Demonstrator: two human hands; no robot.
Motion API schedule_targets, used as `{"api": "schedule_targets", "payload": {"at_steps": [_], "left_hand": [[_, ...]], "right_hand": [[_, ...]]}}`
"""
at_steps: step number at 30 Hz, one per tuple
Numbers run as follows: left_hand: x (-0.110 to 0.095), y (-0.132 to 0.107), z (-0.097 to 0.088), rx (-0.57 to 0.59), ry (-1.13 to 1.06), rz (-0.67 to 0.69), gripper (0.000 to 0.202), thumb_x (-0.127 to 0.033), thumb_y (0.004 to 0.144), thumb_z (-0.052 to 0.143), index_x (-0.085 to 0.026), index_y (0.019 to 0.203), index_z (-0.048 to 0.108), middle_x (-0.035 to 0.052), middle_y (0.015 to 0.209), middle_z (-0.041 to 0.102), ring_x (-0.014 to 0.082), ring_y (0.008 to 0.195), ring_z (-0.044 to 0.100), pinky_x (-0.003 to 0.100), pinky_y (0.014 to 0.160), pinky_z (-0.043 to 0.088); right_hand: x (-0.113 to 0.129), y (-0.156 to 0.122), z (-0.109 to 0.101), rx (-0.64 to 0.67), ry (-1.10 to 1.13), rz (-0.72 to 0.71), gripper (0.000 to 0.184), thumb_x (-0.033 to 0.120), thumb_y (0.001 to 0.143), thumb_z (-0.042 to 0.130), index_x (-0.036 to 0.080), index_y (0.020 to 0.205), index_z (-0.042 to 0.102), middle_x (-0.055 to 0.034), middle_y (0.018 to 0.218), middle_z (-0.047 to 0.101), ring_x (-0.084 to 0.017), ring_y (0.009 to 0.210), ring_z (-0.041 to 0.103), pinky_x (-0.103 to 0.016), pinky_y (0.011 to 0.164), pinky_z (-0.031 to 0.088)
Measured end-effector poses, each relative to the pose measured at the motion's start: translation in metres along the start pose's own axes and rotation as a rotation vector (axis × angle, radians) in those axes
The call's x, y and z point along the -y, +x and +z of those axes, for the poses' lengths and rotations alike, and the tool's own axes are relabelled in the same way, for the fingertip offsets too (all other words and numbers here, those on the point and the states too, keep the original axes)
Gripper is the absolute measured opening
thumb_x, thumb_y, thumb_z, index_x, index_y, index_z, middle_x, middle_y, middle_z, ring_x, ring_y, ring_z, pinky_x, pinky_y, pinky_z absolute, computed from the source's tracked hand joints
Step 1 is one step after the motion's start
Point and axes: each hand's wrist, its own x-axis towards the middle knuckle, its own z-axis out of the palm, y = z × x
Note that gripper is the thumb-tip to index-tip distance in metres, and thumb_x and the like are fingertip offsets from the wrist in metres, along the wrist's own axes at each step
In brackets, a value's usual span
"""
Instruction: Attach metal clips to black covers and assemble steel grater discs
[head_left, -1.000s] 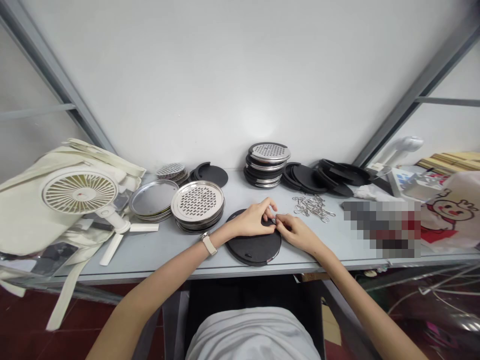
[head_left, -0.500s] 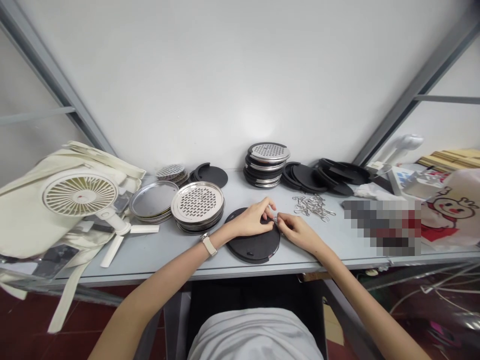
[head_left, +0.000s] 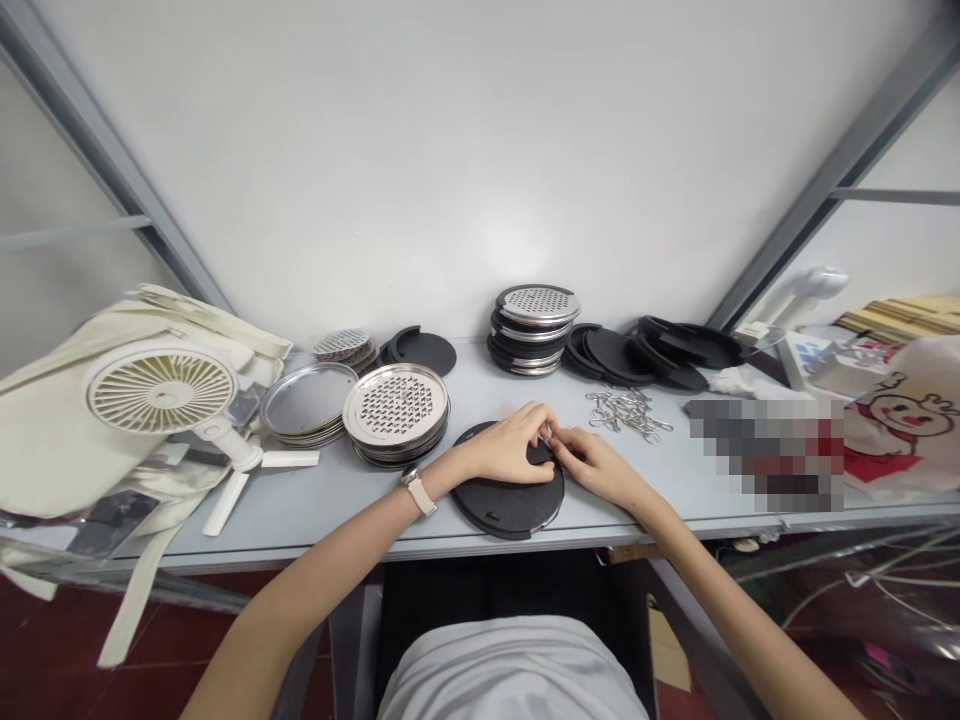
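Observation:
A black round plastic plate [head_left: 506, 510] lies near the front edge of the table. My left hand [head_left: 514, 447] rests over it, fingers curled at its far right edge and thumb across its top. At that same edge, my right hand [head_left: 596, 466] is closed in a pinch, its fingertips meeting those of the left. The small wire clip in this pinch is mostly hidden by the fingers now. Behind my right hand lies a loose pile of similar metal wire clips [head_left: 630, 413]. To the left of the plate stands a stack of perforated metal grater discs [head_left: 397, 405].
Plain metal discs [head_left: 307, 398] and a white fan [head_left: 161, 388] are at left. A stack of metal discs in black holders [head_left: 536, 305] stands at the back. More black plates [head_left: 619, 357] lie right of it, and a printed bag [head_left: 904, 420] is far right.
The black plate has turned and shifted slightly toward me. My left fingers have come against the right fingertips, and the wire clip, visible before, is now mostly covered.

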Motion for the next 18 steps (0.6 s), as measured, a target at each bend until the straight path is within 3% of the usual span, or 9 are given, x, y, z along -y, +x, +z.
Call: {"api": "schedule_targets", "payload": {"at_steps": [5, 11, 18], "left_hand": [[0.0018, -0.0006, 0.0000, 0.006, 0.014, -0.004, 0.034, -0.019, 0.069, 0.060, -0.021, 0.096, 0.040, 0.0019, 0.093, 0.048, 0.0157, 0.081, 0.051, 0.029, 0.075, 0.047], [0.0065, 0.0001, 0.0042, -0.037, 0.013, -0.034, 0.039, -0.020, 0.068, 0.061, -0.021, 0.100, 0.041, 0.0036, 0.101, 0.051, 0.0161, 0.085, 0.052, 0.030, 0.077, 0.047], [0.0085, 0.0019, 0.0055, -0.020, -0.025, -0.055, 0.044, -0.017, 0.067, 0.063, -0.021, 0.105, 0.041, 0.0014, 0.094, 0.057, 0.0153, 0.081, 0.055, 0.028, 0.074, 0.047]], "right_hand": [[0.0032, -0.0008, -0.0024, -0.018, 0.058, 0.023, 0.034, 0.040, 0.097, 0.035, 0.018, 0.092, 0.060, -0.0049, 0.084, 0.068, -0.020, 0.073, 0.060, -0.029, 0.068, 0.044], [0.0007, -0.0009, -0.0033, 0.013, -0.060, -0.013, 0.037, 0.036, 0.094, 0.036, 0.019, 0.063, 0.047, 0.0001, 0.059, 0.053, -0.016, 0.059, 0.049, -0.027, 0.059, 0.038], [-0.0053, -0.0011, -0.0015, 0.029, -0.037, 0.024, 0.032, 0.030, 0.091, 0.037, 0.020, 0.060, 0.038, 0.0040, 0.054, 0.039, -0.012, 0.054, 0.039, -0.025, 0.053, 0.031]]}}
